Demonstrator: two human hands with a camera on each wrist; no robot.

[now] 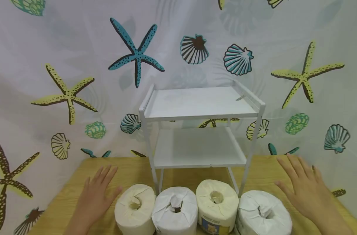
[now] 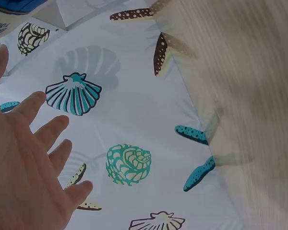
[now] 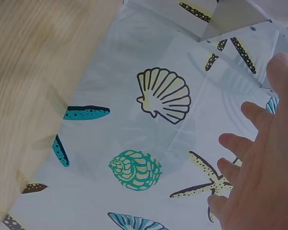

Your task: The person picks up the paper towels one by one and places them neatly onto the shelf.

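Several wrapped toilet paper rolls stand upright in a row at the front of the head view. From left to right they are a cream roll (image 1: pixel 126 217), a white roll (image 1: pixel 186 219), a cream roll with a blue label (image 1: pixel 206 204) and a white roll (image 1: pixel 249 212). My left hand (image 1: pixel 94 195) is spread beside the left end of the row, holding nothing. On the other side my right hand (image 1: pixel 306 189) has its fingers spread, also holding nothing, apart from the last white roll. In both wrist views the fingers look extended or slightly bent.
Behind the rolls stands a white two-tier shelf (image 1: pixel 196 101) with thin legs, on a wooden table (image 1: pixel 128 168). A white cloth (image 1: pixel 172 13) printed with starfish and shells hangs at the back and sides.
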